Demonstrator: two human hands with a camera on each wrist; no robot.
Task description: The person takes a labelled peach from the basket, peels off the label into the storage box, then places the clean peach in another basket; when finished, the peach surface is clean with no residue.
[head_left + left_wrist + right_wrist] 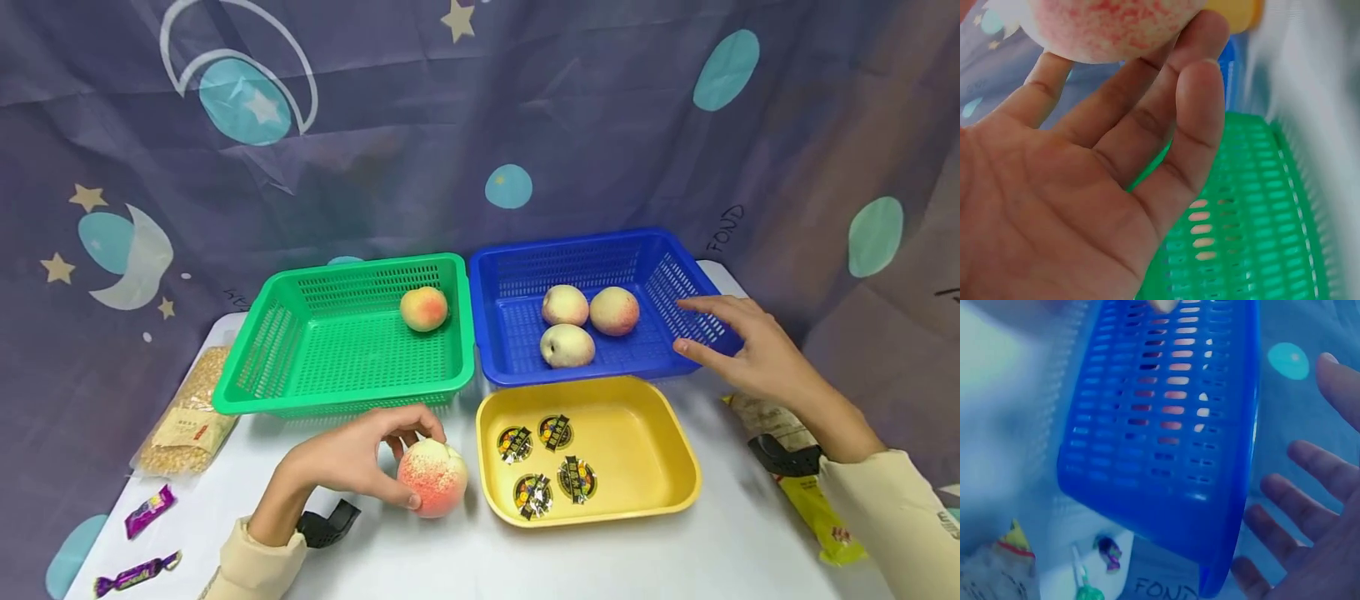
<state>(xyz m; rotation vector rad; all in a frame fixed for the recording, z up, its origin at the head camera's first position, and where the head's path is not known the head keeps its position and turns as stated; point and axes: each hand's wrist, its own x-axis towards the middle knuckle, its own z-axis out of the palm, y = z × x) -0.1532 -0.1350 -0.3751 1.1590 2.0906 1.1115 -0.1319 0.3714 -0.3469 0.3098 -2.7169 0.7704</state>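
While our left hand (352, 462) curls its fingers round the peach (432, 477) near the table's front edge, the green basket (255, 367) lies just behind it. Our right hand (742, 350), fingers spread and empty, hovers by the blue basket (675, 250)'s right rim.

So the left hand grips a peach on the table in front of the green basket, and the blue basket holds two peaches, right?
Not quite: the blue basket holds three peaches, not two, as the head view shows. The rest stands: the left hand grips a peach on the table in front of the green basket.
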